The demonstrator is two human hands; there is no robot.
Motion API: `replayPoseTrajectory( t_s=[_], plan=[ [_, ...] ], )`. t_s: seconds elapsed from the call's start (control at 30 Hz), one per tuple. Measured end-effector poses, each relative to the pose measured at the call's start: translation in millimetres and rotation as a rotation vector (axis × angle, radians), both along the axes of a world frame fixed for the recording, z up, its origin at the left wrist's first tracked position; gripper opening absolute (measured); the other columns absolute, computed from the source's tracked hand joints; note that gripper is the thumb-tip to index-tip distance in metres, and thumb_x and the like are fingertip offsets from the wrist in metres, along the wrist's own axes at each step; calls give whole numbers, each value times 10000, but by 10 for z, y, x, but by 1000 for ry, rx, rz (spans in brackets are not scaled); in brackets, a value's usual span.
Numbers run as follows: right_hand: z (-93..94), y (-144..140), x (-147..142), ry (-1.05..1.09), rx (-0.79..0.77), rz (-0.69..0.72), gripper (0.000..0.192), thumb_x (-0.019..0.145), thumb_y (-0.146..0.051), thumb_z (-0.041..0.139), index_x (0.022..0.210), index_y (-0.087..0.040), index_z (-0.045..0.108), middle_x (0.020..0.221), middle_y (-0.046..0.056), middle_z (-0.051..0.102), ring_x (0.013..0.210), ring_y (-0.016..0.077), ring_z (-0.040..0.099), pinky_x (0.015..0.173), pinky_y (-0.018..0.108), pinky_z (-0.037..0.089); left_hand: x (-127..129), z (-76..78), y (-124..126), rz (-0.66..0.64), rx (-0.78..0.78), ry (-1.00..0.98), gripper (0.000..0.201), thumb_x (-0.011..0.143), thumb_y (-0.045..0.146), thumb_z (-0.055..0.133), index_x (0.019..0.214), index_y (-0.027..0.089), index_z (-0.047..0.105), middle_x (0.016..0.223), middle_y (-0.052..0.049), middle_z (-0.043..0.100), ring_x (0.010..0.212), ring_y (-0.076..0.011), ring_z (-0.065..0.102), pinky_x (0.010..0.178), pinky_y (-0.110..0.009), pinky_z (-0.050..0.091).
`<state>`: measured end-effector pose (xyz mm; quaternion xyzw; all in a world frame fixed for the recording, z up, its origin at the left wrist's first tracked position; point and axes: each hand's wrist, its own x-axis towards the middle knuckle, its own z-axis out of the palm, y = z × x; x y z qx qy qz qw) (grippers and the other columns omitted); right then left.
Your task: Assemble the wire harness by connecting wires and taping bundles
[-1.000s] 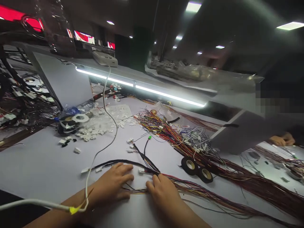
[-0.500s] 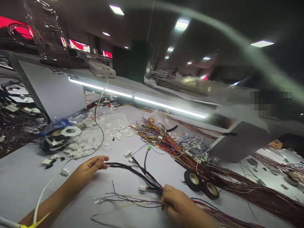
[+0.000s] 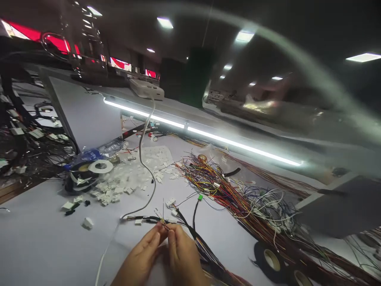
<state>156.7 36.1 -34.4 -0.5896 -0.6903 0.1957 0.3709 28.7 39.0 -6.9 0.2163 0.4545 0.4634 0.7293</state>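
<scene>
Both hands together low at centre: left hand [image 3: 142, 258] and right hand [image 3: 182, 256] pinching thin wire ends [image 3: 163, 225] between fingertips, just above the table [image 3: 35, 246]. Harness [image 3: 190, 232] partly taped black; loose wires [image 3: 238, 198] and tape rolls [image 3: 272, 260] unused. 0.5 s ago, hands well apart, left open.

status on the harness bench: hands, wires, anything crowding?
Left hand and right hand together, fingers pinching thin wire ends. Black-taped harness lies just beyond. White cable and loose white connectors close on the left.
</scene>
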Motion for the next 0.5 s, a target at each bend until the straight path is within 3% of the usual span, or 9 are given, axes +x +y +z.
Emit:
replayPoseTrajectory(
  t_s=[0.13,0.23,0.3,0.4,0.5],
  plan=[
    [-16,-67,-26,27,-29,32,327,1006,-365,271,964,-243,571,815,39,698,687,193,666,597,261,435,52,47,119,5,-5,-45,488,647,450,799,1075,237,704,1245,-98,659,1237,-281,535,1039,-394,430],
    [17,-102,-59,-12,-6,46,320,996,-347,277,971,-235,576,827,55,696,709,203,667,607,269,442,-5,-19,213,33,45,69,409,640,462,802,949,200,744,1294,-86,629,1245,-288,514,1023,-349,429],
    [69,-92,-85,-26,-7,68,320,986,-355,292,972,-228,586,821,65,689,714,208,658,612,272,440,-46,-46,248,18,76,127,433,629,441,818,966,179,741,1191,-94,686,1158,-278,570,967,-321,451],
    [187,-63,-81,53,-121,111,343,975,-405,323,898,-215,598,795,66,666,696,197,623,610,267,420,-97,20,246,-41,109,94,796,646,380,831,1350,189,510,840,-58,758,834,-208,663,827,-314,490],
    [311,-88,-27,362,-416,185,382,951,-485,382,828,-188,589,643,12,561,564,138,506,534,230,360,-136,141,184,-82,151,-37,999,679,357,818,1489,210,251,815,-52,757,669,-158,633,724,-290,491]
  ],
)
